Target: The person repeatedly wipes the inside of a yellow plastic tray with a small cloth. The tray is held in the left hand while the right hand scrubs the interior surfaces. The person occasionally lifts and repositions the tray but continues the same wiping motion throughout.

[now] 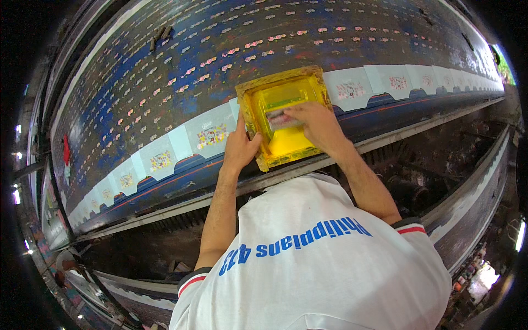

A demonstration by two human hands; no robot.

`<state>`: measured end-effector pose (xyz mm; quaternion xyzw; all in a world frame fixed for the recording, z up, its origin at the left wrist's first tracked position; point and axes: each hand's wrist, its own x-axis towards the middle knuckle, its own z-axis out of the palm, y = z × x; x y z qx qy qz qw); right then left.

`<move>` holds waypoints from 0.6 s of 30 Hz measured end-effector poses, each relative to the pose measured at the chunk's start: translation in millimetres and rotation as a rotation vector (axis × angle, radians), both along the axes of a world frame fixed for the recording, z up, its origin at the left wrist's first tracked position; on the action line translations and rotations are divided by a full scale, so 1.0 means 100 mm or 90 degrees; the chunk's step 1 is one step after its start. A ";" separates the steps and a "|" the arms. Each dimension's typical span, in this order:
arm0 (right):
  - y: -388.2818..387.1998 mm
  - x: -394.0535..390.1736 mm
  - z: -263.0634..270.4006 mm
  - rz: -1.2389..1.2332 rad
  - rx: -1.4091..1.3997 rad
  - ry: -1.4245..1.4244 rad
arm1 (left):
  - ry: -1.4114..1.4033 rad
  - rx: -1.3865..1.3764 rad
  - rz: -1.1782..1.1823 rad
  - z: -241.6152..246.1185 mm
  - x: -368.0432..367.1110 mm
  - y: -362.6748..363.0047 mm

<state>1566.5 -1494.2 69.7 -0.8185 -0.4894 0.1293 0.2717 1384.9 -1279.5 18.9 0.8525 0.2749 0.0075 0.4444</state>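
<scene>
A screen-printing frame (251, 87) with yellow ink inside lies on the long table, over the row of pale cut pieces. My left hand (242, 144) grips the frame's left side, thumb on the near part of the rim. Inside the frame, my right hand (315, 121) is closed around a small flat tool (277, 119), probably a squeegee, blurred by motion. Pooled yellow ink (291, 140) covers the near end of the mesh. To the left, a printed piece (211, 136) shows a cartoon cat among pink and yellow shapes. A piece on the right (350, 88) carries a print without visible yellow.
The printing table (198, 49) is stained blue and dark, with rows of small printed marks. Its metal edge rail (371, 144) runs before me. Small dark blocks (161, 37) lie farther back. Behind me stands another long table (470, 206).
</scene>
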 end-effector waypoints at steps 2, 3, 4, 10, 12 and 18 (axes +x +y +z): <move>-0.15 -0.23 0.03 -0.003 -0.010 0.026 | 0.013 0.008 0.002 0.01 -0.01 -0.01; -0.21 -0.34 0.15 -0.007 -0.044 0.045 | 0.031 0.005 0.003 0.08 0.00 -0.01; -0.23 -0.39 0.26 -0.013 -0.077 0.064 | 0.049 0.005 0.002 0.11 0.01 -0.02; 0.19 0.11 0.47 -0.016 -0.144 0.133 | 0.040 -0.018 -0.010 0.09 0.01 0.01; 0.37 0.27 0.37 -0.031 -0.066 0.101 | 0.037 -0.022 -0.014 0.13 0.01 0.02; 0.16 0.10 0.03 -0.016 0.003 0.037 | 0.032 -0.004 -0.013 0.08 0.00 0.01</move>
